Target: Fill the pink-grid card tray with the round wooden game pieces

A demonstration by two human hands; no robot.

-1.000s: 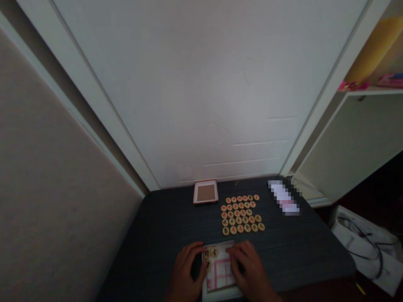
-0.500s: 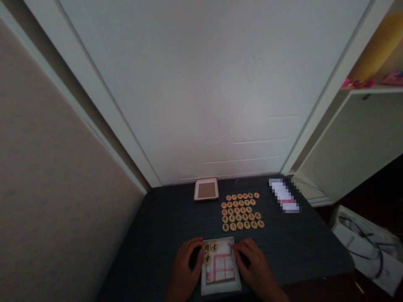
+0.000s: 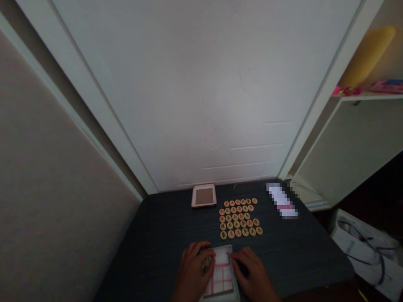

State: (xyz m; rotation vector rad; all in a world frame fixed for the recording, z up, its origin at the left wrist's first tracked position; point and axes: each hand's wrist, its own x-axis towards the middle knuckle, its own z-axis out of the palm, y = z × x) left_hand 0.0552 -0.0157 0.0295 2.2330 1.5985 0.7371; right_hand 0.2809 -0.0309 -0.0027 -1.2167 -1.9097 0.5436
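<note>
A shallow white box [image 3: 221, 298] stands at the table's near side with a pink-lined paper sheet or board [image 3: 222, 274] in it. Over the box's left part curls my left hand [image 3: 192, 270], thumb and fingers closed around a few round Chinese chess pieces [image 3: 206, 264], partly hidden. At the opposite rim is my right hand [image 3: 253, 272], its thumb and forefinger pinched together on the box's edge. Beyond the box, several wooden Chinese chess pieces [image 3: 238, 233] with red or black characters lie flat in rows.
A box lid [image 3: 204, 204] with a brown middle lies at the back of the dark table [image 3: 163, 235], against the white panel [image 3: 189, 96]. A blurred-out flat object [image 3: 282, 201] is at the back right. Cables hang over a white container [image 3: 362, 251] beside the table.
My left hand has moved from the box's left rim in over the pieces and closed around them. My right hand stays at the right rim. The view has tilted slightly.
</note>
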